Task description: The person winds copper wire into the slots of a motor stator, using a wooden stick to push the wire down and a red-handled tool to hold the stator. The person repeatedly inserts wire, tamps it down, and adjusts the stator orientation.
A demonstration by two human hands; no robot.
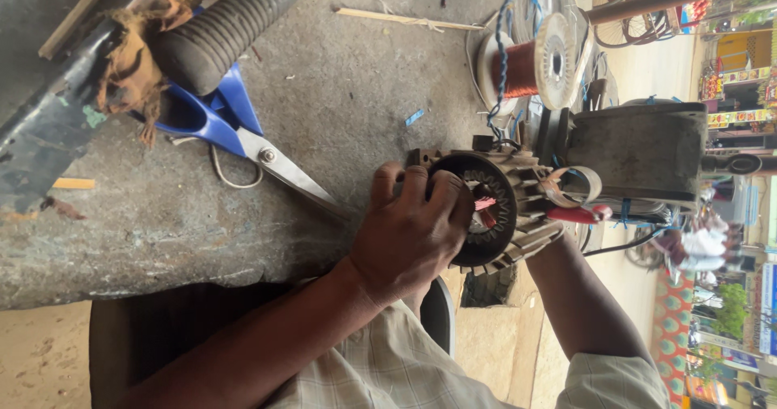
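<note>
My left hand (409,231) grips the rim of a round, finned motor stator (506,215), fingers curled over its dark ring. Pink and red windings (484,207) show inside the bore. My right forearm (579,304) reaches up behind the stator, and the hand itself is hidden by it. A red-handled tool (579,213) sticks out at the stator's right side, close to where that hand is. The stator rests at the edge of a grey stone slab (202,223).
Blue-handled scissors (235,126) lie on the slab left of the stator. A spool of copper wire (530,65) stands above it, and a grey metal block (639,150) sits to its right. A ribbed black rubber grip (227,25) lies top left, a thin wooden stick (405,18) beyond it.
</note>
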